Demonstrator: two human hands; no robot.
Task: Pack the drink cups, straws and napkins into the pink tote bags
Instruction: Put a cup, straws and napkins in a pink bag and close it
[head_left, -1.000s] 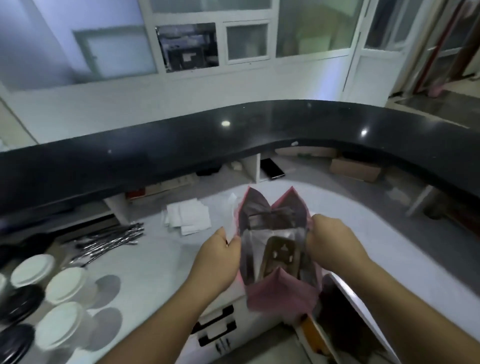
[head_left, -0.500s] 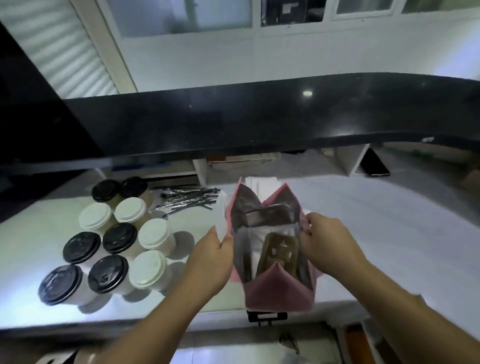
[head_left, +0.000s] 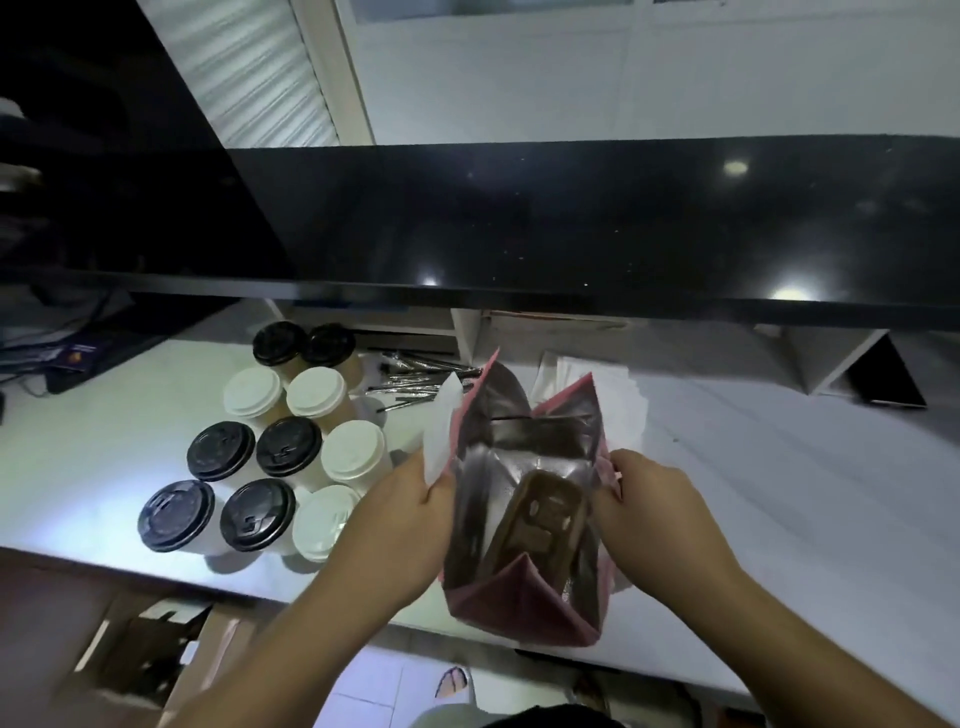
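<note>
While held open: pink foil-lined tote bag (head_left: 524, 603) between both hands
Left hand (head_left: 410, 512): pinches its left rim
Right hand (head_left: 652, 506): pinches its right rim
Cups: lidded paper drink cups (head_left: 270, 447) left of the left hand
Risk: releasing either rim could collapse the mouth

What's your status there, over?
Both hands, left hand and right hand, hold pink bag open. Cups wait, unpacked. Nothing in the way.

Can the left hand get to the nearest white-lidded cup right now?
Probably not yet: the left hand grips the pink bag rim. The white-lidded cup stands just beside it, nothing between, once it lets go.
</note>
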